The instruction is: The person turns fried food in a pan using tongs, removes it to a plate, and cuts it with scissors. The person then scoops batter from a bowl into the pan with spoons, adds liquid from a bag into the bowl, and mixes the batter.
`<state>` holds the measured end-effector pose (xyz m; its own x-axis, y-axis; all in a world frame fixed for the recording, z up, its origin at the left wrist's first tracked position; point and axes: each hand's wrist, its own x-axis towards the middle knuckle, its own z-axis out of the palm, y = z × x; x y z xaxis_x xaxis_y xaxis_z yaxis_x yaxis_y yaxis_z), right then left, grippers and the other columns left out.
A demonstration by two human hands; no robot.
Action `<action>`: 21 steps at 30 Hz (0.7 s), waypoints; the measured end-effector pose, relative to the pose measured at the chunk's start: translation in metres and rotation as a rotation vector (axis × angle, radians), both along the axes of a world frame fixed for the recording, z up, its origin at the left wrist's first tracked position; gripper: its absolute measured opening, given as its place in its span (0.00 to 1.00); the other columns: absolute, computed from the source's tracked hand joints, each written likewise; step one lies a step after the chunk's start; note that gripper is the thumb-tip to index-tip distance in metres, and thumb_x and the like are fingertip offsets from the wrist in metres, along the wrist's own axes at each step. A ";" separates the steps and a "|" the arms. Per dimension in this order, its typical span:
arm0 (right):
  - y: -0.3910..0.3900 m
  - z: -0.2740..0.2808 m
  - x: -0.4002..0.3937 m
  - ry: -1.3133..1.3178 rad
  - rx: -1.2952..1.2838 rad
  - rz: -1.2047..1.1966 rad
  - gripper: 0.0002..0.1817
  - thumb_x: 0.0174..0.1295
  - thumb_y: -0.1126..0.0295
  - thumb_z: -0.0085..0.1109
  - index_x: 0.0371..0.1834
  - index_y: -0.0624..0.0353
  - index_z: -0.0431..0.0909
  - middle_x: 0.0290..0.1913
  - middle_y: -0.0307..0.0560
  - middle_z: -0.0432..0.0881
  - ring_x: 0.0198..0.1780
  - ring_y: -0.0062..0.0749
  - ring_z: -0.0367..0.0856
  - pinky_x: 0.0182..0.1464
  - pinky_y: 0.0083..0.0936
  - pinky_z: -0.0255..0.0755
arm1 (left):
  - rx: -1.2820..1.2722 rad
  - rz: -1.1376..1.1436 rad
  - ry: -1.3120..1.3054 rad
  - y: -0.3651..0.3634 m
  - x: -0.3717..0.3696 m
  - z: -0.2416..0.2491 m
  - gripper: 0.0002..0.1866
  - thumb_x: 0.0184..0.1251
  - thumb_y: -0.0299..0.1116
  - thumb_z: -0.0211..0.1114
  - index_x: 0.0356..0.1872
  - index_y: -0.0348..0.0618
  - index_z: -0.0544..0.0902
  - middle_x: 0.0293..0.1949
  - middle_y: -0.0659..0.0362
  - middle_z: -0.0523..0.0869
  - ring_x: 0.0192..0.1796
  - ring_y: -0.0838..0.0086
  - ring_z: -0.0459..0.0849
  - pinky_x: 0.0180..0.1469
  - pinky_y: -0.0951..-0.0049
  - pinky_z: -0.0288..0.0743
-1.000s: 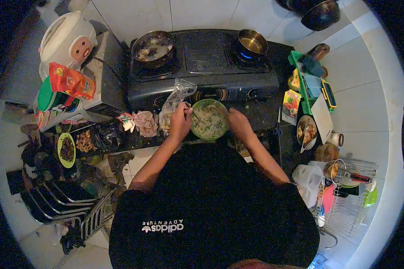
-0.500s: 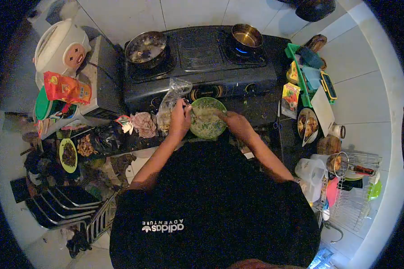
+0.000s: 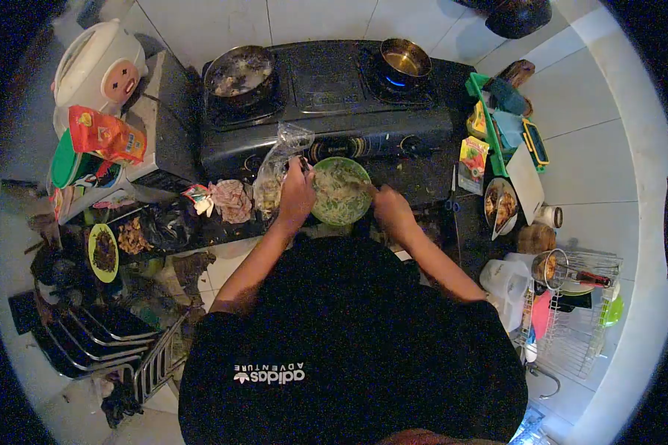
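A green bowl (image 3: 341, 214) holds a pale mixture with green bits, in front of the stove. My left hand (image 3: 298, 194) is closed at the bowl's left rim, around something dark and small that I cannot make out. At the right rim, my right hand (image 3: 393, 211) is closed on the handle of a utensil (image 3: 369, 188) that reaches into the mixture. A clear plastic bag (image 3: 276, 159) lies just left of my left hand. Beside it sits a crumpled pinkish bundle (image 3: 231, 201).
Behind the bowl, a black stove (image 3: 326, 122) carries a large pan (image 3: 240, 74) and a small pot (image 3: 406, 61) over a blue flame. At left are a rice cooker (image 3: 96, 70) and a yellow-green plate (image 3: 103, 253); at right, a green basket (image 3: 490, 126) and a dish rack (image 3: 571, 319).
My right hand has shifted slightly at the bowl's right rim, and the utensil shows more clearly. My left hand stays at the left rim. The whole view has shifted a little.
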<state>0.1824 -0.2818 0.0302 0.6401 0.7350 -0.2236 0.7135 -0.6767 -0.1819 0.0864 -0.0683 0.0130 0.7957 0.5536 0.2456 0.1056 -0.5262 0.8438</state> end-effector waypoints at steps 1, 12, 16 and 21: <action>-0.004 0.010 -0.005 -0.003 -0.006 0.005 0.23 0.57 0.79 0.48 0.58 0.57 0.74 0.35 0.59 0.78 0.39 0.57 0.81 0.40 0.45 0.76 | 0.034 0.026 -0.020 0.000 0.002 -0.005 0.15 0.66 0.22 0.58 0.50 0.34 0.66 0.36 0.39 0.79 0.42 0.40 0.80 0.39 0.51 0.72; 0.002 0.002 -0.005 0.024 0.375 0.158 0.30 0.53 0.83 0.47 0.62 0.50 0.75 0.41 0.58 0.78 0.45 0.55 0.79 0.47 0.41 0.74 | -0.025 -0.028 -0.034 0.000 0.006 0.002 0.20 0.65 0.20 0.58 0.57 0.34 0.64 0.39 0.41 0.79 0.43 0.45 0.81 0.44 0.53 0.73; -0.008 0.008 0.002 0.059 0.409 0.221 0.32 0.52 0.83 0.48 0.64 0.50 0.73 0.40 0.56 0.77 0.42 0.52 0.79 0.46 0.41 0.74 | -0.091 -0.054 0.029 0.002 0.008 -0.005 0.19 0.64 0.18 0.57 0.55 0.34 0.65 0.38 0.44 0.78 0.43 0.48 0.80 0.44 0.57 0.74; -0.018 0.024 0.009 0.049 0.199 0.216 0.33 0.52 0.83 0.49 0.65 0.48 0.71 0.37 0.56 0.74 0.40 0.51 0.78 0.45 0.41 0.74 | -0.059 -0.043 -0.036 0.001 0.012 -0.015 0.17 0.64 0.17 0.55 0.53 0.33 0.66 0.40 0.44 0.78 0.43 0.49 0.80 0.44 0.59 0.74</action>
<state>0.1915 -0.3002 0.0545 0.4564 0.8854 -0.0885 0.8240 -0.4581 -0.3334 0.0983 -0.0676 -0.0024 0.8103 0.5338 0.2420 0.0535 -0.4785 0.8765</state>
